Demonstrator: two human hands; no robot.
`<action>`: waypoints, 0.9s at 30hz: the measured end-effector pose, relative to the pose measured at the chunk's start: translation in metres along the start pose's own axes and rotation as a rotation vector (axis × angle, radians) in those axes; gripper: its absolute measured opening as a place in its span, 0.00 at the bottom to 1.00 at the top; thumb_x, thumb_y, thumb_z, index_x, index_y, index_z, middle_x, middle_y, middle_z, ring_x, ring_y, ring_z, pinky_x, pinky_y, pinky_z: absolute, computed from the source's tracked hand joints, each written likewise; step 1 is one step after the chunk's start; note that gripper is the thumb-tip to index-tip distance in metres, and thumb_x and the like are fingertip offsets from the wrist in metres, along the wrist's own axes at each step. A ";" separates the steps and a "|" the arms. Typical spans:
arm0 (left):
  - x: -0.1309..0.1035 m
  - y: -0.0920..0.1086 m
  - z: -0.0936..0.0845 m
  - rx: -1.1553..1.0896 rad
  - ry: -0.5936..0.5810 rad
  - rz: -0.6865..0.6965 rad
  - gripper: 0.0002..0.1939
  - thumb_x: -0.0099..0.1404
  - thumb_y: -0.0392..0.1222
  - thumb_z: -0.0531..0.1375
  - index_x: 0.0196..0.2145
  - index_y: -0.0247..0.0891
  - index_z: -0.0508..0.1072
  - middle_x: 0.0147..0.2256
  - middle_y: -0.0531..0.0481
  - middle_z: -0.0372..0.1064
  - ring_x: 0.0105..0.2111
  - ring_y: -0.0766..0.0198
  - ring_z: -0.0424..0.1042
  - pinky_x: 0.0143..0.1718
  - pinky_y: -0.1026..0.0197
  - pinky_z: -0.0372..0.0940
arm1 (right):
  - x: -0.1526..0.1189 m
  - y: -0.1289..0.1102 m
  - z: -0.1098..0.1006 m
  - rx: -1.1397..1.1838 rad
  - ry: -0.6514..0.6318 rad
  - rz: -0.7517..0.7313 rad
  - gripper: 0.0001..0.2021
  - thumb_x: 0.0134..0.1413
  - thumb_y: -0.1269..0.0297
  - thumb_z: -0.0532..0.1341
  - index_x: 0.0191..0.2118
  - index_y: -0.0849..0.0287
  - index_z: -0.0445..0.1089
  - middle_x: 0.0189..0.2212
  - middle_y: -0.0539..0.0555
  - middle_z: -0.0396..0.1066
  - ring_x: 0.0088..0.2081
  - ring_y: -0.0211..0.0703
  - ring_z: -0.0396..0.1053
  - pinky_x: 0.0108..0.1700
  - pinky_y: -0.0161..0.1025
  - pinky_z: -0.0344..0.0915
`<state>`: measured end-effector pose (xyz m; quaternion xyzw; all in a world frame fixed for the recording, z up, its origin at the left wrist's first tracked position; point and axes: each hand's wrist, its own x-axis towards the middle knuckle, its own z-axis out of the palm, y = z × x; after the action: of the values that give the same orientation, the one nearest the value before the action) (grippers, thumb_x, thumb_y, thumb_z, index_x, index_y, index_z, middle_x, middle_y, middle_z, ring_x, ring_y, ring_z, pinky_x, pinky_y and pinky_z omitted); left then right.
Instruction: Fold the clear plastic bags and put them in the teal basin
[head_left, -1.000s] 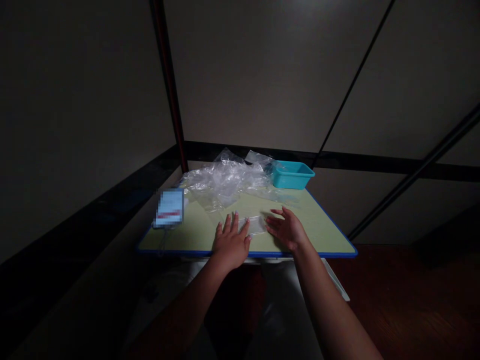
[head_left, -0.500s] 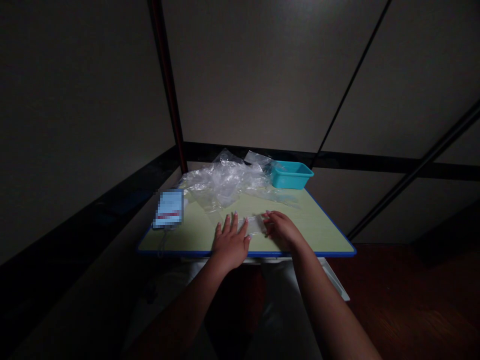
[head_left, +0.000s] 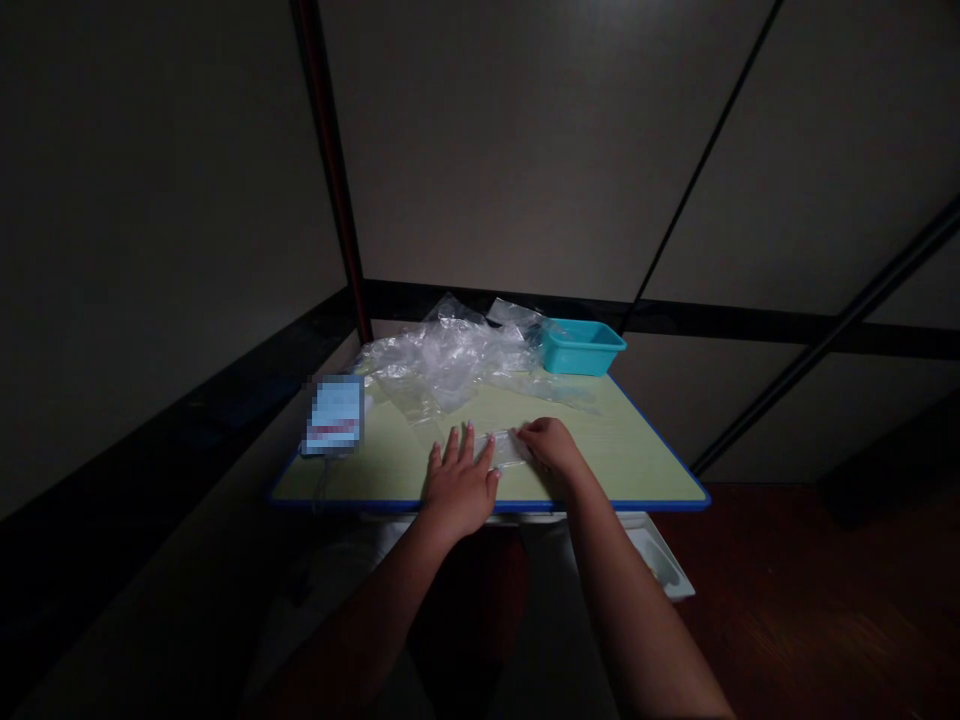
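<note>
A small clear plastic bag (head_left: 507,448) lies flat on the yellow-green tabletop (head_left: 637,460) between my hands. My left hand (head_left: 461,490) rests palm down with its fingers spread, the fingertips pressing on the bag's left part. The fingers of my right hand (head_left: 551,446) are closed in a pinch at the bag's right end. Beyond my hands, a loose heap of clear plastic bags (head_left: 450,355) covers the back of the table, and some of them reach toward my left hand.
A turquoise plastic basket (head_left: 581,350) stands at the back right, touching the heap. A phone-like object with a blurred-out front (head_left: 335,415) is at the left edge. Below the tabletop, a white tray (head_left: 664,565) sticks out on the right. Walls close in behind and left.
My right hand has moved slightly left, and its fingers have closed on the bag's right end. My left hand has stayed in place, still spread on the bag.
</note>
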<state>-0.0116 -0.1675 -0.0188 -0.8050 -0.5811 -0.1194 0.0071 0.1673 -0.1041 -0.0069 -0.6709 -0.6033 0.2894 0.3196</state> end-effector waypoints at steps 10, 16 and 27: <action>0.000 -0.001 -0.001 -0.027 0.007 0.011 0.29 0.68 0.54 0.44 0.64 0.45 0.50 0.65 0.41 0.42 0.64 0.45 0.39 0.59 0.37 0.37 | -0.004 0.003 0.000 -0.137 0.070 -0.055 0.11 0.50 0.62 0.60 0.25 0.63 0.71 0.13 0.49 0.65 0.16 0.33 0.60 0.21 0.31 0.50; 0.000 -0.002 0.000 -0.062 0.020 0.032 0.29 0.66 0.58 0.45 0.63 0.51 0.51 0.65 0.41 0.41 0.64 0.42 0.38 0.58 0.36 0.38 | -0.013 -0.003 0.001 -0.247 0.179 -0.100 0.13 0.53 0.58 0.58 0.27 0.62 0.72 0.24 0.56 0.73 0.25 0.37 0.66 0.27 0.32 0.52; 0.001 -0.004 -0.001 -0.080 0.011 0.056 0.23 0.67 0.58 0.46 0.59 0.63 0.55 0.66 0.50 0.39 0.64 0.40 0.38 0.57 0.34 0.38 | -0.033 -0.013 0.013 -0.494 0.281 -0.066 0.13 0.57 0.58 0.54 0.33 0.61 0.71 0.29 0.60 0.74 0.31 0.44 0.70 0.29 0.35 0.52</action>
<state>-0.0152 -0.1654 -0.0183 -0.8198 -0.5531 -0.1470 -0.0185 0.1457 -0.1348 -0.0049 -0.7420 -0.6268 0.0274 0.2362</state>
